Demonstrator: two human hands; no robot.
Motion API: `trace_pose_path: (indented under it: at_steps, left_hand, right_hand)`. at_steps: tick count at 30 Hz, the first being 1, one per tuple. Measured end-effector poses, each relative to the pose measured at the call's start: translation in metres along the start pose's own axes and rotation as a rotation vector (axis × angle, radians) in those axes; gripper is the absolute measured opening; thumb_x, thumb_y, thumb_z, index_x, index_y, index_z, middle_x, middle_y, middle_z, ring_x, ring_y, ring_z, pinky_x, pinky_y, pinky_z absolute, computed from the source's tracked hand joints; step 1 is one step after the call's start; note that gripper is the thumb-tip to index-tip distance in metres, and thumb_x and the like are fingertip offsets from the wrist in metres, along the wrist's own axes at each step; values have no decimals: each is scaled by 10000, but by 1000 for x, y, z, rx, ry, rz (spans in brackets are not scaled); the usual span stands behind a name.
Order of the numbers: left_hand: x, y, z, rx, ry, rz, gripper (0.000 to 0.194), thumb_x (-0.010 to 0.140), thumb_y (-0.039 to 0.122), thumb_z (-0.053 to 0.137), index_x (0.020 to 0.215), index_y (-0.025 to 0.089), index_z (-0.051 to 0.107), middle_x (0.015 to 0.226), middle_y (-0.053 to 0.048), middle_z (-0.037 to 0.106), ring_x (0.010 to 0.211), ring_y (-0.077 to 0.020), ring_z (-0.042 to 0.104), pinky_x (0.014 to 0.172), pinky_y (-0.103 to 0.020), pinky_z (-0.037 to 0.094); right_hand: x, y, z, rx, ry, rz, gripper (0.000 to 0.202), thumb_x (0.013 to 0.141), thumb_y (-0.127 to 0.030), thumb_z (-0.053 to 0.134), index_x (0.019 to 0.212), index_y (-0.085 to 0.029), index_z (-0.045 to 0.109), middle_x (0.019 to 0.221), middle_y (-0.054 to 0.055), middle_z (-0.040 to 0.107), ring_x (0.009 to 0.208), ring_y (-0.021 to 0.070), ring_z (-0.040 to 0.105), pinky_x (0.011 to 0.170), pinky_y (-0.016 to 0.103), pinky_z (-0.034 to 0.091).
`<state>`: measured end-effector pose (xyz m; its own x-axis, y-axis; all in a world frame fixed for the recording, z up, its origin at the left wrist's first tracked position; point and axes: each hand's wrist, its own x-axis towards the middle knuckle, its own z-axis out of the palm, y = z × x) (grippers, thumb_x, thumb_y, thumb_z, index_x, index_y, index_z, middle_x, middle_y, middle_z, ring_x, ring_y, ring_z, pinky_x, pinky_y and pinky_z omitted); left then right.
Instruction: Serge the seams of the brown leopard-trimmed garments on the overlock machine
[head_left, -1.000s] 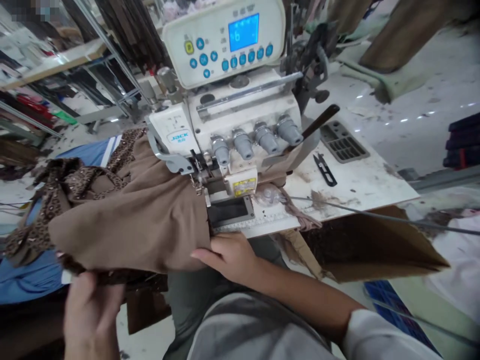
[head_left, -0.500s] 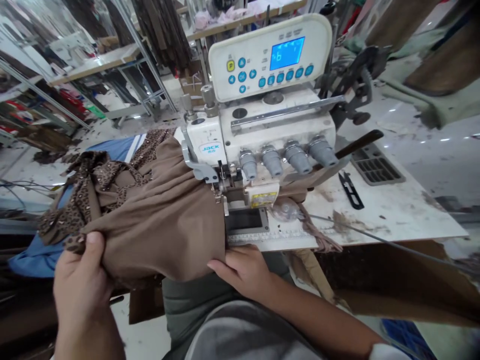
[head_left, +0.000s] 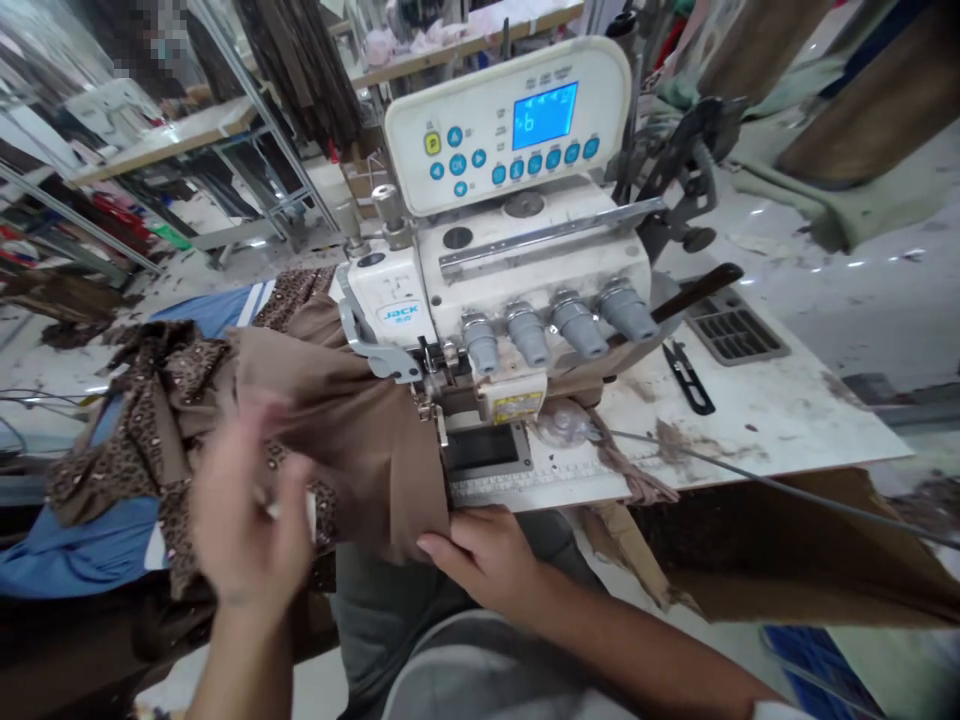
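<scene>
Brown fabric lies under the presser foot of a white overlock sewing machine. My right hand is closed on the fabric's right edge, just in front of the machine bed, thumb on top. Over the left part of the cloth is my left hand, smeared by motion, so its grip cannot be made out. Behind it, a fold of the brown fabric stands raised. Leopard-print cloth is bunched to the left, joined or lying against the brown piece; I cannot tell which. Blue cloth with white stripes lies beneath.
Black thread snips and a grey slotted tray are on the table's right side. A lit control panel tops the machine. A thin rod crosses the table's front edge above a cardboard box.
My left hand has moved right from the fabric's left corner, and the cloth there has folded up. My right hand keeps its hold. The view has shifted slightly.
</scene>
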<state>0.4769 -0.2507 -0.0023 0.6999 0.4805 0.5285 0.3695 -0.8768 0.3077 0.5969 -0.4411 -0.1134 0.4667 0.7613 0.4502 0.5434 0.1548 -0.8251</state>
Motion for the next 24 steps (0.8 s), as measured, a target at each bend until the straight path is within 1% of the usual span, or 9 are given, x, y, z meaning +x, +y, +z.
trace_pose_path:
  at_steps: [2, 4, 7, 9, 14, 17, 20, 22, 24]
  left_hand:
    - [-10, 12, 16, -70, -177, 107, 522, 1027, 297, 557, 1545, 286, 487, 1522, -59, 592, 1470, -260, 495, 1253, -446, 383]
    - [-9, 18, 27, -72, -279, 97, 500, 1042, 338, 539, 1538, 284, 512, 1583, -45, 540, 1510, -253, 449, 1271, -438, 361]
    - [15, 14, 34, -33, -291, 1, 470, 1045, 425, 536, 1477, 250, 592, 1569, -45, 557, 1500, -244, 465, 1275, -419, 357]
    - [35, 7, 35, -22, -307, -10, 479, 1042, 468, 529, 1440, 220, 626, 1544, -62, 582, 1484, -249, 486, 1272, -413, 359]
    - [78, -12, 49, -84, -341, 39, 370, 1063, 368, 471, 1297, 228, 721, 1495, -50, 627, 1411, -253, 560, 1234, -411, 394]
    - [98, -27, 69, -154, -271, 42, 337, 1046, 328, 497, 1245, 245, 755, 1415, -31, 688, 1334, -252, 621, 1188, -393, 440]
    - [107, -37, 78, -165, -55, -39, 322, 1034, 317, 521, 1226, 229, 763, 1294, -45, 752, 1253, -248, 671, 1134, -375, 481]
    - [99, -31, 71, -133, 94, -29, 318, 1030, 299, 532, 1252, 216, 745, 1293, -60, 750, 1248, -237, 671, 1133, -365, 477]
    - [77, -14, 54, -134, 161, 27, 304, 1030, 280, 547, 1264, 223, 732, 1305, -53, 744, 1245, -216, 671, 1130, -352, 480]
  right_hand:
    - [-1, 0, 0, 22, -27, -6, 628, 1129, -500, 423, 587, -194, 501, 512, -31, 533, 478, 90, 470, 522, 252, 303]
    - [-1, -1, -1, 62, -40, 17, 612, 1118, -500, 447, 589, -196, 477, 515, -42, 503, 480, 88, 446, 517, 247, 299]
    - [0, -2, -3, 118, -24, 108, 586, 1094, -468, 500, 587, -199, 387, 513, -67, 383, 475, 79, 373, 499, 239, 266]
    - [2, -3, -5, 131, -26, 133, 557, 1075, -424, 535, 597, -201, 357, 533, -74, 332, 486, 77, 355, 502, 238, 251]
    - [15, -4, -7, 169, -10, 154, 529, 1035, -335, 579, 599, -204, 310, 544, -79, 265, 490, 77, 337, 505, 240, 231]
    - [27, -3, -8, 220, 14, 221, 537, 1026, -367, 593, 590, -213, 320, 522, -76, 299, 473, 84, 407, 488, 228, 256]
    - [38, -2, -9, 336, -4, 323, 521, 1040, -463, 583, 618, -232, 382, 514, -55, 469, 525, 135, 625, 476, 212, 356]
    - [40, -2, -10, 411, -12, 370, 503, 1046, -514, 568, 650, -242, 420, 555, -29, 602, 588, 176, 719, 497, 219, 447]
    - [38, -2, -11, 445, -12, 376, 486, 1051, -520, 569, 668, -245, 449, 612, -10, 692, 640, 198, 763, 540, 235, 522]
